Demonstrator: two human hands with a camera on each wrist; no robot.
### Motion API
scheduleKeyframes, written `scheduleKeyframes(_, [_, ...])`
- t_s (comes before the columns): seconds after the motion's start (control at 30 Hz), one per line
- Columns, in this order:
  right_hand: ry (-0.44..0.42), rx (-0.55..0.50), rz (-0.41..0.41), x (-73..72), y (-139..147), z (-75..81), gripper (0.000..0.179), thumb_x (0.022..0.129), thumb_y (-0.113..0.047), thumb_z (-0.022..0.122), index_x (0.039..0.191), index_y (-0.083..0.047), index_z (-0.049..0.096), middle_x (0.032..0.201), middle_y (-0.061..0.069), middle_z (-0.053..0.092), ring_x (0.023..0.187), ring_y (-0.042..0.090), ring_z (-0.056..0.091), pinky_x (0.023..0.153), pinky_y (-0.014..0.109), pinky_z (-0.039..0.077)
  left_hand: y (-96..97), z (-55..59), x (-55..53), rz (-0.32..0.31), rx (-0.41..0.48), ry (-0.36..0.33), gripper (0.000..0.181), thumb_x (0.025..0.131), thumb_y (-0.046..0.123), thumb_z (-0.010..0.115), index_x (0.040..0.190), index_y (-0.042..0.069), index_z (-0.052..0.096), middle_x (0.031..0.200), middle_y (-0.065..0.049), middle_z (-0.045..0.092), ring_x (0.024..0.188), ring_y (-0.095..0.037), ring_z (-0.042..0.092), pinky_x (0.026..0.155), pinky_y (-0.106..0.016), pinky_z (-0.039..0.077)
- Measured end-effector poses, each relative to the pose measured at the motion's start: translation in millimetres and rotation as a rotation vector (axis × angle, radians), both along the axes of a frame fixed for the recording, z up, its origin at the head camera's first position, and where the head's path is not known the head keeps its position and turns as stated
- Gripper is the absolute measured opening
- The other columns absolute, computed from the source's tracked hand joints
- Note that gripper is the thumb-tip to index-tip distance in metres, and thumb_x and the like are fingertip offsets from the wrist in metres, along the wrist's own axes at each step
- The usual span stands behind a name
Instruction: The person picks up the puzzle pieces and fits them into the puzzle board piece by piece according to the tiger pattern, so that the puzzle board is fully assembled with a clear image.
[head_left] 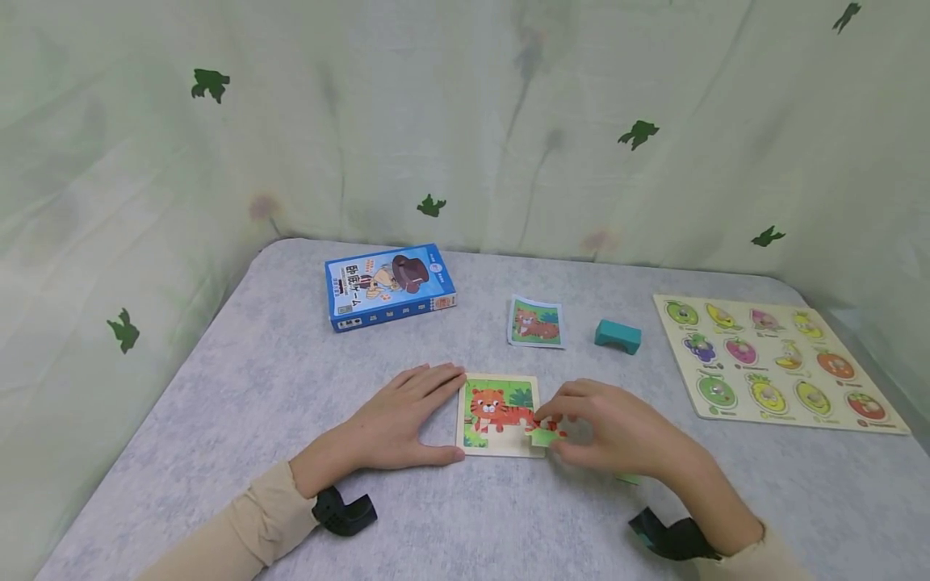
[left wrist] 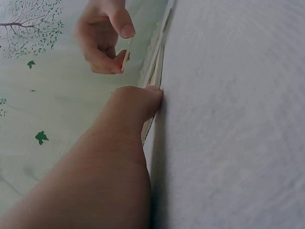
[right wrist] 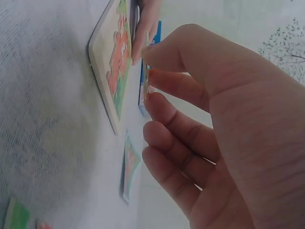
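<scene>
A square wooden puzzle tray (head_left: 500, 450) lies in front of me, holding part of a picture of an orange tiger on green. My left hand (head_left: 410, 420) rests flat along its left side, fingers extended and thumb at the lower left corner. In the left wrist view that thumb (left wrist: 151, 98) touches the tray's edge. My right hand (head_left: 617, 428) pinches a green and red puzzle piece (head_left: 543, 436) over the tray's lower right corner. The right wrist view has the piece (right wrist: 146, 88) edge-on between thumb and fingertips, raised off the tray.
A loose green piece (head_left: 628, 478) lies partly hidden below my right hand. Behind the tray lie a tiger picture card (head_left: 536, 323), a teal arched block (head_left: 618, 336) and a blue game box (head_left: 390, 286). A fruit puzzle board (head_left: 781, 359) lies at the right.
</scene>
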State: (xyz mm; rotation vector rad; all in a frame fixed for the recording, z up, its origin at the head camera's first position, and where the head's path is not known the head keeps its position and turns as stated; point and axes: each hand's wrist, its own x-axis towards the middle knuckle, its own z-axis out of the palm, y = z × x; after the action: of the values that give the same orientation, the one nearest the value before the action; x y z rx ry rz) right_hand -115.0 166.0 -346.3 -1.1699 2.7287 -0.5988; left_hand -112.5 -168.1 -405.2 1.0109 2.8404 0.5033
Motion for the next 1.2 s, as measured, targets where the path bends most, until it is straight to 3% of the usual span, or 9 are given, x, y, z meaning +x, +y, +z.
scheduleKeyframes(0.5, [0.027,0.017,0.045,-6.6,-23,-1.5,0.030,0.088,-0.027,0.079,0.118,-0.027,0.077,0.102,-0.016,0.067,0.087,0.007,0.059,0.077,0.024,0.055,-0.6,-0.2,0.0,0.000,0.005,0.003,0.101,0.090,0.076,0.058,0.165,0.015,0.028,0.171,0.000,0.026,0.158,-0.019,0.023,0.130,-0.047,0.017])
scheduleKeyframes(0.87, [0.042,-0.019,0.062,-5.6,-34,-17.3,0.028,0.088,-0.027,0.078,0.116,-0.024,0.077,0.099,-0.012,0.066,0.081,0.004,0.056,0.071,0.019,0.052,-0.4,-0.1,0.3,-0.008,0.004,0.005,0.101,0.090,0.076,0.058,0.165,0.015,0.028,0.170,0.000,0.026,0.157,-0.018,0.023,0.130,-0.047,0.017])
scheduleKeyframes(1.2, [0.068,0.026,0.069,-4.3,-42,-26.3,0.029,0.090,-0.028,0.078,0.119,-0.026,0.077,0.103,-0.012,0.068,0.085,0.003,0.055,0.074,0.021,0.053,-0.9,-2.6,-0.8,-0.009,0.007,0.017,0.101,0.090,0.077,0.056,0.165,0.016,0.027,0.170,0.000,0.027,0.157,-0.018,0.023,0.130,-0.047,0.018])
